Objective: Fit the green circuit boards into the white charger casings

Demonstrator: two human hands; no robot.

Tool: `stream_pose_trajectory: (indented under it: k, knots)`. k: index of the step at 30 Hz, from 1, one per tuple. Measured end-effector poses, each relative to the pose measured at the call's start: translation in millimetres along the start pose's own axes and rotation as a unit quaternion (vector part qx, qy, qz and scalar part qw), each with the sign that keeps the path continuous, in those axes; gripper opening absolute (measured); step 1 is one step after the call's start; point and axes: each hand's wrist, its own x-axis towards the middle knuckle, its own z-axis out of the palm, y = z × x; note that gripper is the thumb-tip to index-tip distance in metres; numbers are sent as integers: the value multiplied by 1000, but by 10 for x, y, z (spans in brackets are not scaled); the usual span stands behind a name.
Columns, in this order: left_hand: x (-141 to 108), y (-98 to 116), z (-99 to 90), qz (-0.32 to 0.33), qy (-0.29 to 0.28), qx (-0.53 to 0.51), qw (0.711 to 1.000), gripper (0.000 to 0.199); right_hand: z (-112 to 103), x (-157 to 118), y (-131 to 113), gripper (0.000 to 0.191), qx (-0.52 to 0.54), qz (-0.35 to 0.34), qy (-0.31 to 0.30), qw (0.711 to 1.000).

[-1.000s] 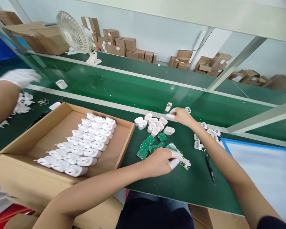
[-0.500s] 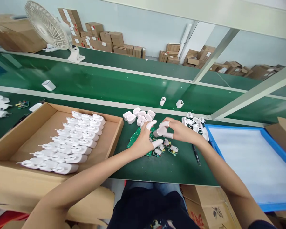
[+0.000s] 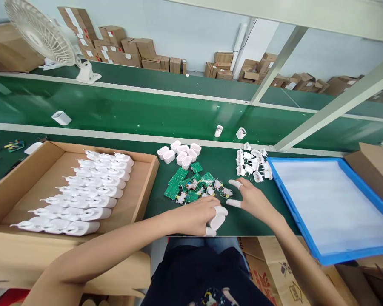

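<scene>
My left hand (image 3: 196, 216), with white finger cots, is closed around a white plastic charger housing (image 3: 217, 221) near the table's front edge. To its right, my right hand (image 3: 253, 199) has thumb and forefinger apart with nothing between them, beside the nearest circuit boards. Several green circuit boards (image 3: 178, 178) with parts on them lie in a loose pile just beyond my hands. Behind that pile stands a group of open white housings (image 3: 181, 153). White plug pieces with metal pins (image 3: 253, 161) lie scattered at the right.
A cardboard tray (image 3: 151, 182) at the left holds rows of white chargers (image 3: 83, 227). On the right lies a blue-rimmed tray (image 3: 295, 216) with a white bottom. White housings (image 3: 241, 133) rest on the ledge behind. A metal post (image 3: 281, 63) rises at the right; a fan (image 3: 40, 34) is at upper left.
The white housing has passed from my right hand to my left and moved down toward the table edge. My right hand is now empty and lower, and the circuit boards are more exposed.
</scene>
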Motion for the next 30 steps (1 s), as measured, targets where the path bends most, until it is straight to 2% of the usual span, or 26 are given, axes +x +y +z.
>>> stream_pose_trajectory:
  k: [3, 7, 11, 13, 15, 16, 17, 19, 20, 21, 22, 23, 26, 30]
  knots:
    - [3, 7, 131, 41, -8, 63, 997, 27, 273, 14, 95, 43, 17, -4, 1, 1000]
    - [1, -73, 173, -5, -38, 119, 992, 37, 368, 63, 194, 31, 58, -35, 9, 998]
    - [2, -145, 151, -46, -29, 106, 993, 43, 172, 41, 185, 35, 112, -52, 40, 992]
    - [21, -147, 122, -60, 10, 30, 998, 46, -19, 22, 85, 36, 165, -77, 59, 982]
    - [52, -143, 74, -90, 69, -120, 986, 42, -262, 23, -74, 38, 217, -131, 62, 965]
    - [69, -144, 46, -102, 91, -224, 965, 41, -393, 36, -166, 39, 234, -166, 53, 956]
    - [84, -148, 18, -108, 105, -336, 930, 43, -524, 59, -261, 41, 245, -202, 37, 947]
    - [104, -161, -36, -91, 108, -538, 831, 50, -755, 132, -438, 40, 246, -259, -8, 934]
    - [107, -166, -59, -75, 105, -609, 783, 50, -843, 180, -515, 38, 238, -276, -33, 930]
    - [105, -168, -81, -63, 105, -653, 747, 49, -910, 235, -580, 36, 229, -287, -57, 928]
    - [99, -167, -102, -58, 109, -678, 724, 47, -954, 294, -634, 34, 222, -292, -77, 927]
    - [91, -165, -123, -58, 114, -690, 713, 45, -977, 357, -676, 34, 222, -295, -92, 925]
    - [60, -174, -194, -65, 142, -692, 704, 46, -958, 551, -746, 38, 240, -307, -104, 915]
    - [19, -246, -297, -61, 204, -694, 688, 51, -854, 772, -761, 47, 246, -311, -64, 916]
